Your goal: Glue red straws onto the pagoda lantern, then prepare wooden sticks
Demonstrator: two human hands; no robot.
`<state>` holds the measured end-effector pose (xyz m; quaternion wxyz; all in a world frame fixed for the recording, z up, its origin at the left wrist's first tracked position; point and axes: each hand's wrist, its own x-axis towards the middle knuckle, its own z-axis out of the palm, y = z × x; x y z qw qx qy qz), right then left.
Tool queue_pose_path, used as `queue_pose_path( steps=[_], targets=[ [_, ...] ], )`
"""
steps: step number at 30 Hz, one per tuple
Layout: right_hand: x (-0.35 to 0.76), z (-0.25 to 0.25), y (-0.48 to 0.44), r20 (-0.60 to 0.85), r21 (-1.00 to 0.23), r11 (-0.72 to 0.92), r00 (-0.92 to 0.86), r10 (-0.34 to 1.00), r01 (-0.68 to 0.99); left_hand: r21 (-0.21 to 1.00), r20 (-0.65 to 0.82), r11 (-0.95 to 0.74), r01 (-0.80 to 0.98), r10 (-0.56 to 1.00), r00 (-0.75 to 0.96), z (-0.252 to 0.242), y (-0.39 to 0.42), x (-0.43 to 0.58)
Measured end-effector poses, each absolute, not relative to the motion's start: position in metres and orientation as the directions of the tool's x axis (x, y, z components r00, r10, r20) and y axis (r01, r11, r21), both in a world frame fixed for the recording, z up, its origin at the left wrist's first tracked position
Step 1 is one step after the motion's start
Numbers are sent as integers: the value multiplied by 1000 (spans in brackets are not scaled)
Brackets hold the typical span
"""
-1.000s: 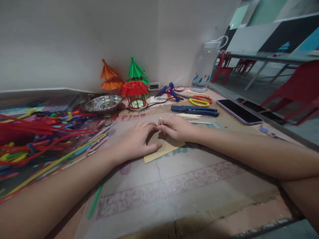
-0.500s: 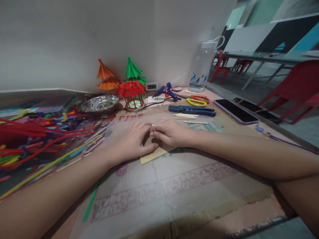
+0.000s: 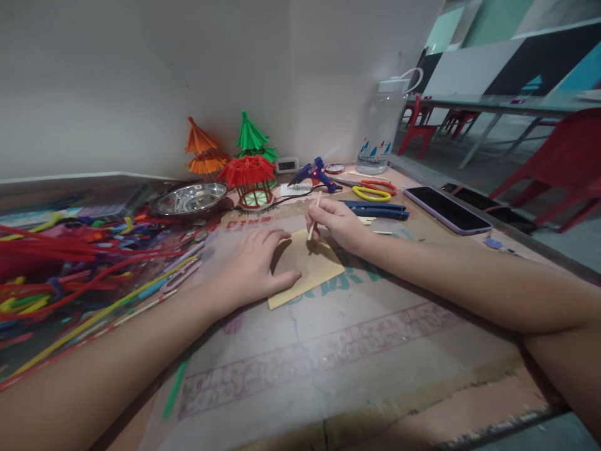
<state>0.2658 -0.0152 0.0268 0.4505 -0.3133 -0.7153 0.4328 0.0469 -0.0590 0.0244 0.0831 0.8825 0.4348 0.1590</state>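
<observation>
Just over the yellow sheet [image 3: 313, 268], the right hand [image 3: 340, 225] pinches a pale stick [image 3: 310, 233]. The left hand [image 3: 250, 262], thumb spread wide, covers the sheet's left side.

Head-worn, looking forward and down from close above near side of table [image 3: 498, 396], toward wall [image 3: 141, 81] behind it.

Dim, greyish light, soft shadow under the left hand [image 3: 248, 263], slight blur, stretched edges.
</observation>
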Motion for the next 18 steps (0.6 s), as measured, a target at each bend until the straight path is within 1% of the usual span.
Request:
queue_pose_path(
  steps=[2, 5, 7, 9, 11, 12, 13, 15, 16, 18],
  targets=[
    [267, 28, -11, 367, -919, 395, -371, 853, -1, 261, 195, -586, 767, 810, 553, 28, -61, 48],
    [267, 28, -11, 328, -936, 353, -358, 874, 6, 281, 184, -577, 767, 817, 547, 32, -63, 46],
    [268, 28, -12, 333, -936, 351, -315, 889, 3, 336, 197, -579, 743, 815, 545, 32, -63, 44],
    [269, 28, -12, 377, -925, 379, -209, 902, -30, 405, 234, -568, 716, 822, 520, 32, -61, 42],
    [271, 27, -9, 406, -914, 402, -117, 907, -55, 483, 266, -534, 694, 844, 465, 36, -56, 37],
    [272, 26, -8, 406, -914, 402, -100, 908, -57, 531, 262, -502, 682, 864, 431, 40, -51, 33],
    [273, 26, -7, 399, -917, 396, -101, 911, -52, 578, 250, -465, 670, 883, 397, 46, -46, 27],
    [273, 26, -6, 382, -924, 380, -124, 916, -36, 668, 177, -366, 648, 924, 339, 66, -34, 8],
    [272, 26, -5, 381, -924, 381, -135, 915, -28, 689, 173, -337, 641, 936, 307, 79, -27, -6],
    [270, 26, -6, 387, -921, 390, -157, 909, -9, 661, 168, -291, 692, 956, 242, 105, -12, -37]
  ],
)
